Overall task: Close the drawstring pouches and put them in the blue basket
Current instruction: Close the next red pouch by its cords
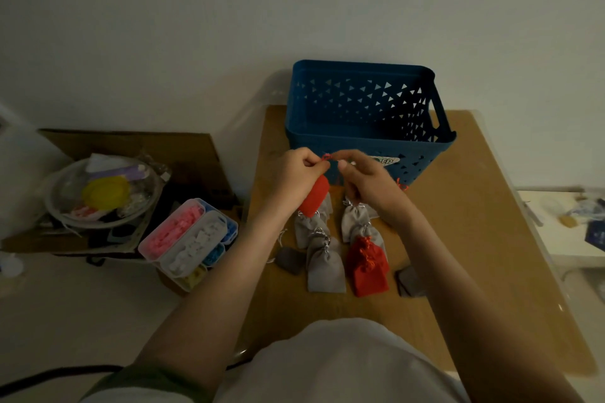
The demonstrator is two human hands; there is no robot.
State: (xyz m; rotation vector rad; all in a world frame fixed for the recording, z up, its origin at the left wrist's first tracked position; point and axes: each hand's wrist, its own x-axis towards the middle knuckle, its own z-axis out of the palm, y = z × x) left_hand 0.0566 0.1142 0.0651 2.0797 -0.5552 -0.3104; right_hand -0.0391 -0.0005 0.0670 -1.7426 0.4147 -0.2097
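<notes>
Pinched the cord (328, 157) of the red pouch (315, 198) between curled fingertips of left hand (296, 173) and right hand (366, 181), pouch hanging lengthwise under the left, just before the blue basket (425, 154).

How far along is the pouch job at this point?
Done: nothing visible; the blue basket shows no pouch inside. In hand: the left hand grips the held red pouch while the right hand pinches its cord. Left: the grey pouches and other red pouches on the table.
</notes>
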